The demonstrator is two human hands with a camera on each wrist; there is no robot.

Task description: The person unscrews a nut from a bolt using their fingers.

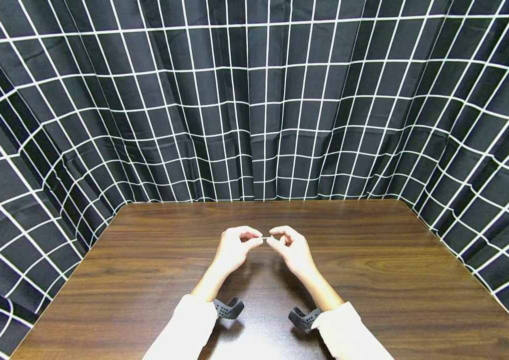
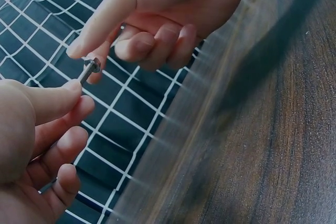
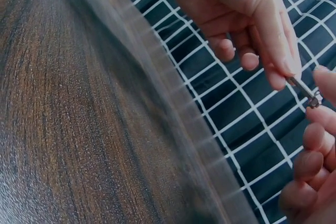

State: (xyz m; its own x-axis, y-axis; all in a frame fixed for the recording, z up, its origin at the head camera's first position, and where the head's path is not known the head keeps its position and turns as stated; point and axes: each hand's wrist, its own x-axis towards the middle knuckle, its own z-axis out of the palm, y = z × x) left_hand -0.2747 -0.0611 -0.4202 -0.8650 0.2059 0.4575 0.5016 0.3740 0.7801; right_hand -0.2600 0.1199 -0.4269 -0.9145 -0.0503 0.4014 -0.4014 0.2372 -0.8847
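Note:
Over the middle of the table, my left hand (image 1: 232,248) pinches a small metal bolt (image 1: 266,238) by one end of its threaded shank, between thumb and fingertips. The bolt's free end carries a wider, nut-like piece (image 2: 92,65), pointing toward my right hand (image 1: 297,251). Around that end, the right thumb and index finger stand apart, one on each side. In the right wrist view the index fingertip (image 3: 320,115) is right at the nut-like piece, while the thumb shows a gap from it. The other right fingers are loosely bent.
Both hands are above a brown wood-grain table (image 1: 371,270). A dark curtain (image 1: 254,100) with white grid lines surrounds its back and sides. Dark wrist straps (image 1: 231,308) sit at both white sleeves (image 1: 186,325).

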